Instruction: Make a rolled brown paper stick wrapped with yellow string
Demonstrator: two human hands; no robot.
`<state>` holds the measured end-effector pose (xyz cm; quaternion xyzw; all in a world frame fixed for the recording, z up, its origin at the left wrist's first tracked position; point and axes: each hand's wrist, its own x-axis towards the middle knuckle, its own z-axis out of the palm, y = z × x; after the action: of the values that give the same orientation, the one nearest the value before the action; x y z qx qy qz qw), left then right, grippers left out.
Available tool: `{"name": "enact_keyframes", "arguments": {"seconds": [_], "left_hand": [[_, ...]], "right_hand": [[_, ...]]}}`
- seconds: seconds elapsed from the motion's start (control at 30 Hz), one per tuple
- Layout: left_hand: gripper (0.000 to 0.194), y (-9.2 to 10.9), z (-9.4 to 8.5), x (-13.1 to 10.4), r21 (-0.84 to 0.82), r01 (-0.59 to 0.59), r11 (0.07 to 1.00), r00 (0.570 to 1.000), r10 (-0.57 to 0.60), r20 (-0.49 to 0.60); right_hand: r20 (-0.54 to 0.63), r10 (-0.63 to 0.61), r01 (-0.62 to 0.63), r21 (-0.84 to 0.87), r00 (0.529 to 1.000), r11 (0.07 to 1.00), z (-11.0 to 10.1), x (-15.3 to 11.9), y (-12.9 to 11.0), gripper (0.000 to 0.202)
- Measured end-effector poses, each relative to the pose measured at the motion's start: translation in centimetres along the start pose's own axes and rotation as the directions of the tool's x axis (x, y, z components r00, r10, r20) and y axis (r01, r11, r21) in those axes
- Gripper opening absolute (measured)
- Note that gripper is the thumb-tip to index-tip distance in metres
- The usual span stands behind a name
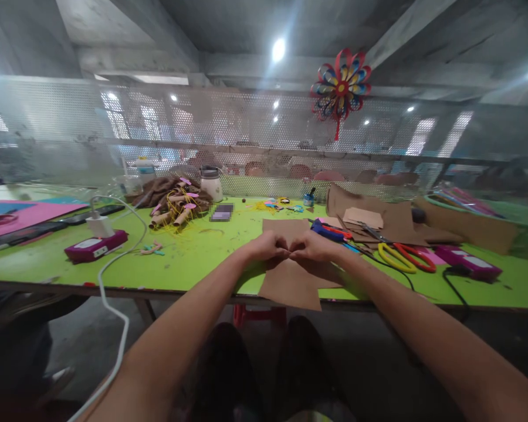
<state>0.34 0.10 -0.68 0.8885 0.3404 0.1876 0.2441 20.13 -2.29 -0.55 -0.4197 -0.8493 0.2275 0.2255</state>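
Lime-green tabletop [189,258] stretches across the view, strewn with craft scraps. A brown paper sheet [290,281] lies at its near edge, one corner hanging over. Both hands meet knuckle to knuckle above that sheet: the left hand [268,246] and right hand [314,246] are curled closed, fingertips pinched together where they touch; whether they grip the sheet I cannot tell. Yellow and red scissors [405,258] lie to the right, near a small magenta box [469,264].
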Motion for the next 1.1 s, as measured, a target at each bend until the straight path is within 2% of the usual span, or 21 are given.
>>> {"name": "enact_keyframes", "arguments": {"seconds": [0.13,0.3,0.57,0.67,0.87,1.1], "left_hand": [[0.021,0.4,0.2,-0.1,0.058,0.010,0.998,1.000,-0.010,0.001],[0.019,0.9,0.3,-0.2,0.118,-0.037,0.992,0.999,0.037,0.002],[0.015,0.5,0.4,-0.1,0.136,-0.093,0.986,0.996,0.094,-0.005],[0.018,0.5,0.6,-0.1,0.161,-0.110,0.981,0.993,0.114,-0.015],[0.016,0.6,0.7,-0.3,0.292,-0.158,0.943,0.984,0.174,-0.030],[0.017,0.7,0.6,-0.5,0.274,-0.144,0.951,0.988,0.151,-0.005]], "right_hand": [[-0.006,-0.062,0.060,-0.183,0.998,0.981,-0.1,-1.1,0.3,0.023],[-0.001,-0.098,0.093,-0.307,0.995,0.947,-0.5,-2.0,0.4,0.022],[-0.014,-0.073,0.059,-0.461,0.997,0.885,-0.2,-1.1,-1.1,0.024],[0.028,-0.084,0.087,-0.519,0.996,0.850,-0.3,-1.1,-1.4,0.023],[0.144,-0.087,0.156,-0.591,0.986,0.792,-1.0,-1.5,-1.7,0.018],[0.194,-0.061,0.162,-0.564,0.979,0.810,-1.4,-1.8,-1.2,0.012]]}}
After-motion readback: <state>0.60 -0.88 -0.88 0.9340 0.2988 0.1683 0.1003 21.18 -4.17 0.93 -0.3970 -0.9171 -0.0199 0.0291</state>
